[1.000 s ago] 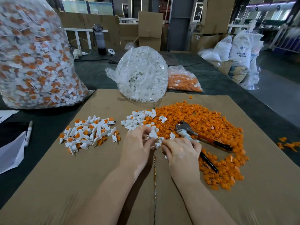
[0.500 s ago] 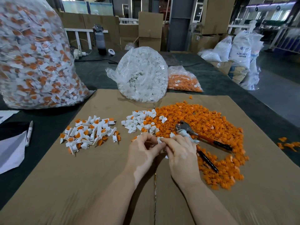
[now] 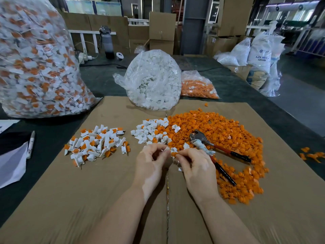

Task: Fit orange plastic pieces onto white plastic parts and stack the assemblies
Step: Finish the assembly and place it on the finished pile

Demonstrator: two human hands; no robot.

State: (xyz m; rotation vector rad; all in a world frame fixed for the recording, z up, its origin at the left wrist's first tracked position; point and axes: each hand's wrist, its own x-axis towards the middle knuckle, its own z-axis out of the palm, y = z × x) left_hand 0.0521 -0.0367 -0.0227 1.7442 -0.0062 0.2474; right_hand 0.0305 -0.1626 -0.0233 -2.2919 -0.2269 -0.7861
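Note:
On the cardboard sheet (image 3: 88, 199) lies a wide heap of loose orange pieces (image 3: 219, 131), with a smaller cluster of white parts (image 3: 149, 131) at its left edge. A pile of finished white-and-orange assemblies (image 3: 96, 145) sits further left. My left hand (image 3: 151, 164) and my right hand (image 3: 195, 164) meet fingertip to fingertip at the near edge of the heaps. My left fingers pinch a small white part (image 3: 166, 149). My right fingers pinch an orange piece (image 3: 174, 154) next to it. How the two pieces sit together is hidden by my fingers.
Pliers with red-and-black handles (image 3: 221, 152) lie on the orange heap beside my right hand. Behind stand a bag of white parts (image 3: 154, 80), a bag of orange pieces (image 3: 198, 87) and a big bag of assemblies (image 3: 35, 64). A marker (image 3: 31, 143) and paper lie left.
Both hands have drawn back from the white cluster toward me and come together, my left with a white part and my right with an orange piece.

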